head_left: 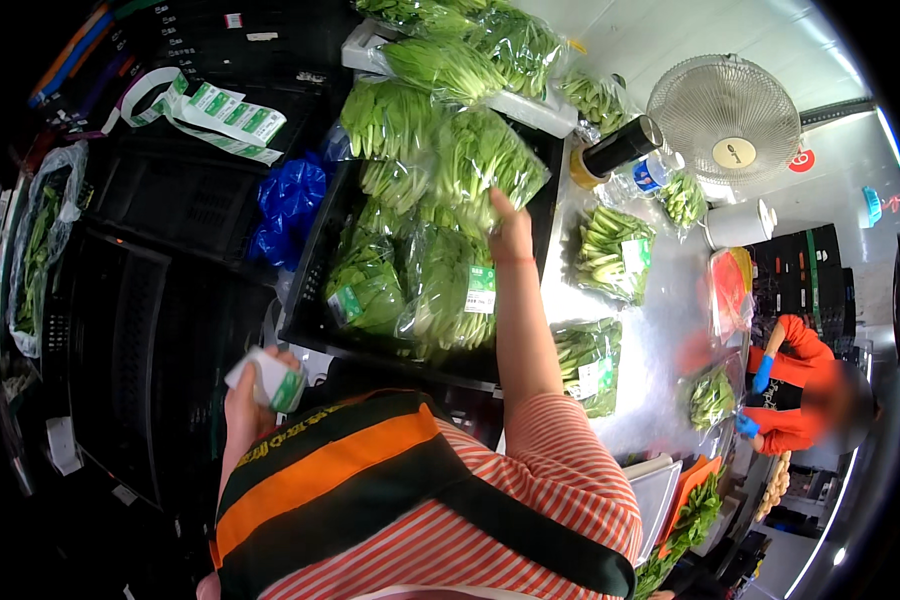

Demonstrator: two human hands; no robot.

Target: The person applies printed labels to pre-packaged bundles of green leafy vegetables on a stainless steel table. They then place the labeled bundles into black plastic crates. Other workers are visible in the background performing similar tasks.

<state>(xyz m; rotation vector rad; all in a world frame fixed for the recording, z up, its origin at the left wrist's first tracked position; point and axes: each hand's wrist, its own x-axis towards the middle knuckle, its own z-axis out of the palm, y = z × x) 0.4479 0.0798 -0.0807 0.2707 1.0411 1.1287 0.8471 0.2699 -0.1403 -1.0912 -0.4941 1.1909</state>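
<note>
My left hand [252,398] is low on the left, its fingers closed around a bundle of white labels [282,384] with green print. Ahead, my right hand [511,232] reaches over a black crate [315,275] and grips the near edge of a clear plastic bag of leafy greens [485,150]. That bag lies on top of others in the crate. Just in front of it sits another bag of greens [435,285], carrying a white-and-green label [481,288]. A further labelled bag [365,290] lies at the crate's left side.
Bagged greens [615,250] lie on the metal table [660,340] to the right, near a black-topped bottle [620,148] and a fan [725,118]. A label strip [225,112] drapes over dark crates at left, near a blue plastic bag [288,205]. Another person [795,390] works at far right.
</note>
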